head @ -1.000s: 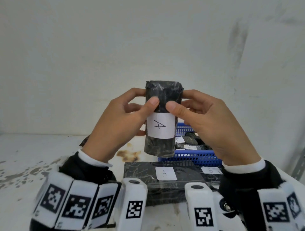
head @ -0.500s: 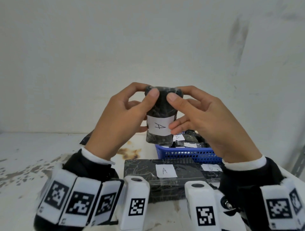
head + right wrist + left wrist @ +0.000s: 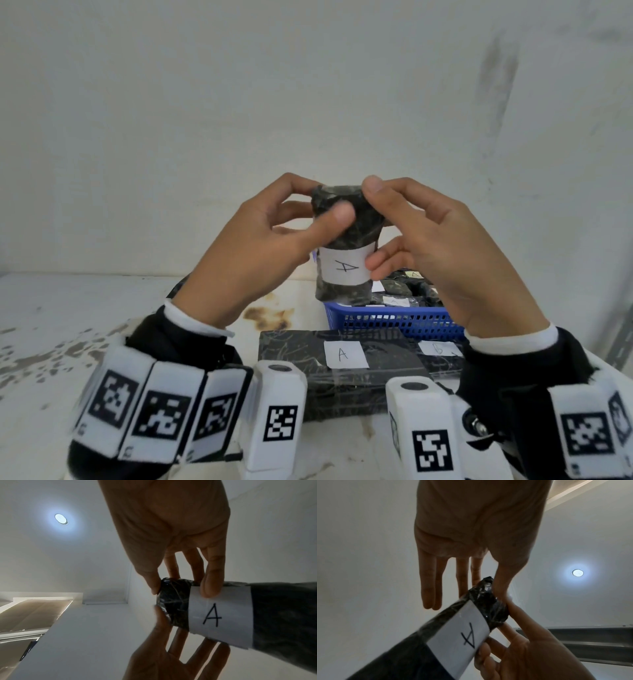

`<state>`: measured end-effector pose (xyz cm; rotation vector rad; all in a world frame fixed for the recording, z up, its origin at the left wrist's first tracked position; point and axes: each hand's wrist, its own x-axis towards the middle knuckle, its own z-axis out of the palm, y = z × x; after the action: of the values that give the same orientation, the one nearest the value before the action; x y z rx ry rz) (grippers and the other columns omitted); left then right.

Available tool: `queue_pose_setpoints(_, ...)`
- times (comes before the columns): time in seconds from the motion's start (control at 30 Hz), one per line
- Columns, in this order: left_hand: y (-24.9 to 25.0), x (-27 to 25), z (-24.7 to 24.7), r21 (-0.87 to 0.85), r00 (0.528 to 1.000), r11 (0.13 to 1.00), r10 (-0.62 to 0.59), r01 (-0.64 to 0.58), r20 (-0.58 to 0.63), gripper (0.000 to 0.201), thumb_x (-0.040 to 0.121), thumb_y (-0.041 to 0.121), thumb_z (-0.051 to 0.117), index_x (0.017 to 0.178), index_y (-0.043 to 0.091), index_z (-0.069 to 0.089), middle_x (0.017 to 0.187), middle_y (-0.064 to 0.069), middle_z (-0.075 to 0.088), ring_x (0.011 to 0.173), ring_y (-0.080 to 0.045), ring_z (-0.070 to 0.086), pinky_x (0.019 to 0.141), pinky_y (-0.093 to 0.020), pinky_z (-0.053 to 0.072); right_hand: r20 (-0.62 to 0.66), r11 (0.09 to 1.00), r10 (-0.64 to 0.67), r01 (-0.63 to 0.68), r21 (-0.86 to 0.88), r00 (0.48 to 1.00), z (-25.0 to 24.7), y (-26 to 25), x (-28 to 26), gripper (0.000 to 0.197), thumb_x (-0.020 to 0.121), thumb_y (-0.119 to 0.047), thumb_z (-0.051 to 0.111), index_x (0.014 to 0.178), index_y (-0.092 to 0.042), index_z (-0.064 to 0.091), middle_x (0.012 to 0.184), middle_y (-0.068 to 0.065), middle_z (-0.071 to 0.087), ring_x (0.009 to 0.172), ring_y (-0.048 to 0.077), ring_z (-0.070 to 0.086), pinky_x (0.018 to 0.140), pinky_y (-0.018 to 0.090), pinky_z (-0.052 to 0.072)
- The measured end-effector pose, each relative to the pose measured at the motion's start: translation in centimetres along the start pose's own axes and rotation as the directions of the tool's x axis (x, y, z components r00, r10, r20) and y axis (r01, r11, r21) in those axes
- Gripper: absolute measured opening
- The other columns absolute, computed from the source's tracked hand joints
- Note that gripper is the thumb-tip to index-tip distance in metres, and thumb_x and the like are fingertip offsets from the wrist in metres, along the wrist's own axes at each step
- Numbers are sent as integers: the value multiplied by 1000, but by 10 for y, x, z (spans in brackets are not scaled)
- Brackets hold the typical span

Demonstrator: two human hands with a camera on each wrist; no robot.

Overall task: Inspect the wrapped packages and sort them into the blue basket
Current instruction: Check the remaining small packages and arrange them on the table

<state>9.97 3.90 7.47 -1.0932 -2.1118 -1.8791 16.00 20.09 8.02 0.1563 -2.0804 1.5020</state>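
Note:
A black wrapped cylindrical package (image 3: 346, 240) with a white label marked A (image 3: 345, 269) is held upright in the air above the blue basket (image 3: 394, 320). My left hand (image 3: 274, 240) pinches its top end between thumb and index finger. My right hand (image 3: 424, 240) pinches the top from the right, thumb on the front, lower fingers touching the label's edge. The left wrist view shows the package (image 3: 471, 622) tilted, and the right wrist view shows the package (image 3: 223, 615) with the A label facing the camera. The basket holds several black wrapped packages (image 3: 404, 291).
A flat black wrapped package (image 3: 325, 363) with an A label lies on the white table (image 3: 68, 325) in front of the basket. Beside it a B label (image 3: 436, 349) shows on another package. A white wall stands close behind. Rust stains (image 3: 267, 315) mark the table.
The package has tipped so its top leans toward me and it has sunk lower, toward the basket. Both hands shifted their pinch up to the top end.

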Motion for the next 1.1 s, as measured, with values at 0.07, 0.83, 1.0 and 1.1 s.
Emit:
queue_pose_setpoints(0.07, -1, 1, -2, 28, 1000, 1000, 6, -5, -30, 43, 62, 46, 77, 97, 28, 59, 100, 11, 73, 81, -18, 71, 85, -39, 57, -17, 1000, -15, 15, -2, 1000, 1, 0, 0, 31, 82, -51, 66, 101, -28, 74, 86, 3, 75, 59, 18, 66, 64, 32, 58)
queue_pose_setpoints(0.83, -7, 4, -9, -60, 977, 998, -28, 16, -212, 91, 51, 46, 74, 131, 25, 36, 104, 4, 66, 76, -4, 67, 61, -22, 58, -78, 995, -97, 96, -16, 992, -8, 4, 1, 61, 77, -28, 81, 132, -36, 55, 103, -1, 71, 60, 1, 66, 59, 12, 49)
queue_pose_setpoints(1.0, -6, 4, -7, 8, 976, 999, -42, 45, -212, 87, 55, 48, 76, 128, 27, 35, 94, 4, 66, 63, -2, 64, 52, -19, 53, -107, 994, -98, 91, -66, 989, -5, 5, 2, 66, 63, -47, 84, 122, -45, 54, 111, -8, 70, 81, 0, 72, 66, 14, 52)
queue_pose_setpoints(1.1, -5, 4, -6, 3, 975, 999, -42, 43, -217, 78, 62, 46, 75, 127, 24, 37, 87, 2, 65, 55, -3, 60, 50, -23, 50, -105, 993, -107, 101, -59, 989, -5, 4, 1, 65, 61, -47, 83, 119, -44, 53, 111, -10, 70, 84, 1, 73, 67, 15, 53)
